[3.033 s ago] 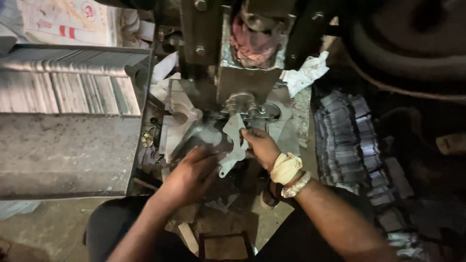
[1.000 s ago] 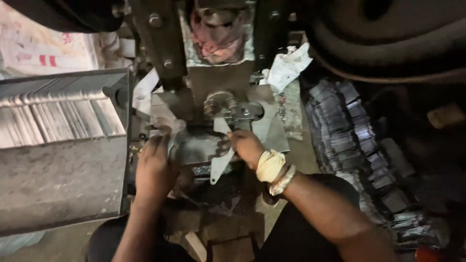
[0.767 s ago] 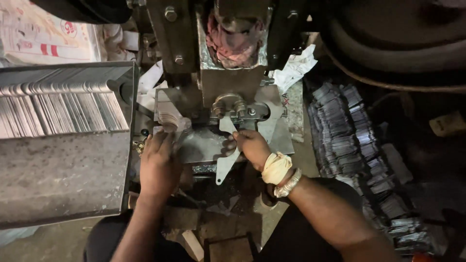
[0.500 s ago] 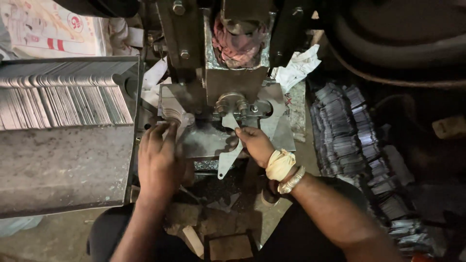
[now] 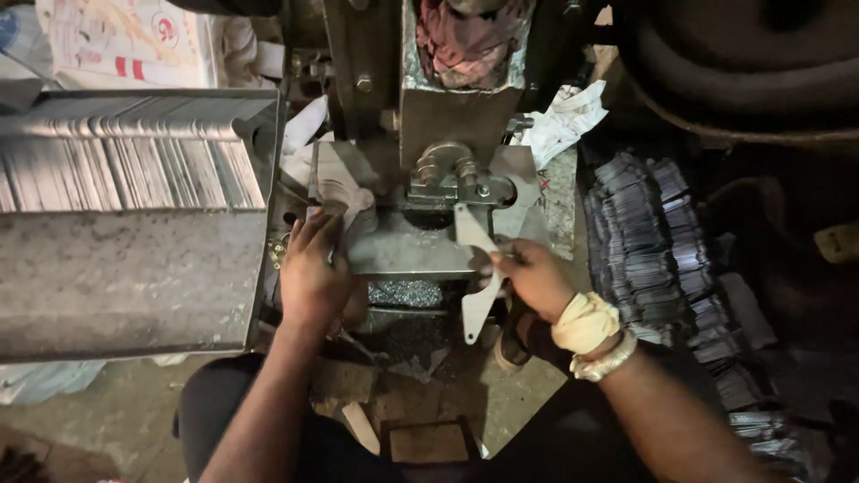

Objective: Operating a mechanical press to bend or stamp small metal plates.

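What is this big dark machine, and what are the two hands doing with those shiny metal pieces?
You are looking down from a camera on a worker's head. The tall dark thing is a metal press. The left hand rests at the left edge of its flat steel block. The right hand holds a thin, curved metal strip against the block. On the left, a tray holds rows of flat metal pieces. On the right lie heaps of small stamped pieces. Metal crumbs sit below the block.

Left hand lies flat, palm down; right hand pinches, cloth-wrapped wrist.
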